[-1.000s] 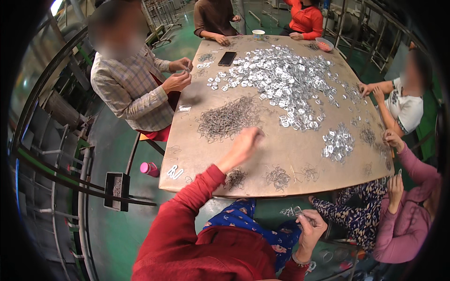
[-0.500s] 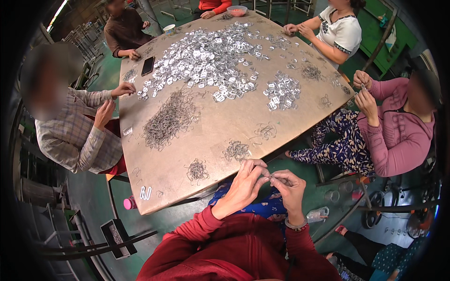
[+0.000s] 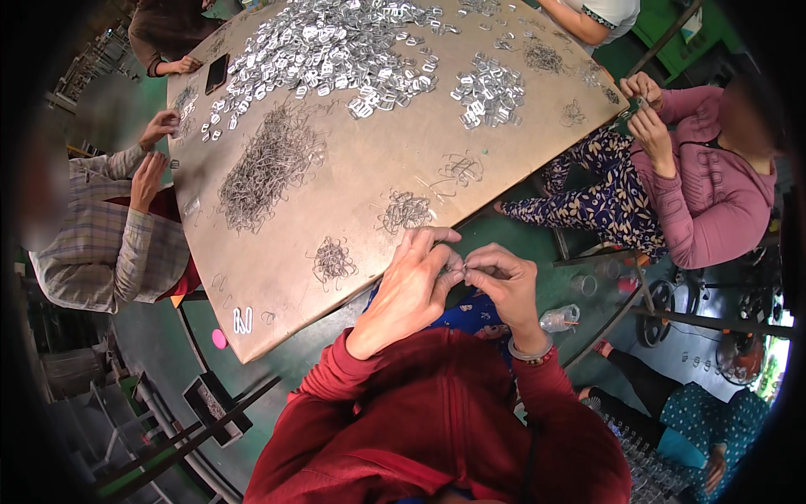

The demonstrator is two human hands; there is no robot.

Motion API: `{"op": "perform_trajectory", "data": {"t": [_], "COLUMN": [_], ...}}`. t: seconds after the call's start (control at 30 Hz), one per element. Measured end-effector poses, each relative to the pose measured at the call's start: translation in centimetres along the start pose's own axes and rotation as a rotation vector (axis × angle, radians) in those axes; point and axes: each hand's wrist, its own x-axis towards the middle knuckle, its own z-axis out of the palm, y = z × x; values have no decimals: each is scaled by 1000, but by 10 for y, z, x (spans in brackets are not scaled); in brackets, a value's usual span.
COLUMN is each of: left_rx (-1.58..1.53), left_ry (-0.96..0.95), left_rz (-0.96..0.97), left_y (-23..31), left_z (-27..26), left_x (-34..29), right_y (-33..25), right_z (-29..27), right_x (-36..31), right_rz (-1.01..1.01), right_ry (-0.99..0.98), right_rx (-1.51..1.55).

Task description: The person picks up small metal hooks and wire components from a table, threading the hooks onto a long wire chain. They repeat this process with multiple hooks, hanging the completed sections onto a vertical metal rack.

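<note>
My left hand [image 3: 413, 284] and my right hand [image 3: 505, 284] meet in front of my lap, just off the table's near edge. Both thumbs and forefingers pinch together at one spot. Something tiny and thin, perhaps wire, shows between the fingertips, too small to name. Nearest on the table lie a small heap of bent wire pieces [image 3: 405, 212] and another wire heap [image 3: 334, 259]. A looser wire cluster [image 3: 462, 169] lies farther right.
A large wire pile [image 3: 267, 172], a broad pile of silver buckles [image 3: 327, 50] and a smaller buckle pile [image 3: 489, 92] cover parts of the table [image 3: 361, 168]. Two pale elongated loops [image 3: 242, 320] lie at the near-left corner. Co-workers' hands [image 3: 646, 109] work around the edges.
The view has tipped, so the table sits higher and farther left. My hands stay pinched together. The left co-worker's hands have shifted slightly apart from the table's edge.
</note>
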Motion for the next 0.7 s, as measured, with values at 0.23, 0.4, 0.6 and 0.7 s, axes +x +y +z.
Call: {"op": "perform_trajectory", "data": {"t": [0.23, 0.4, 0.6, 0.7], "left_rx": [1, -224, -187, -285], "left_ry": [150, 230, 140, 90], "left_rz": [-28, -98, -45, -88], "left_y": [0, -6, -29, -32], "left_z": [-6, 6, 9, 16], "left_x": [-2, -12, -18, -12], "right_y": [-8, -21, -42, -8], "right_z": [15, 5, -37, -42], "right_x": [0, 10, 89, 163], "right_rz": [-21, -135, -116, -181], "right_ry": [-40, -129, -272, -245], "right_rx": [-142, -234, -282, -482]}}
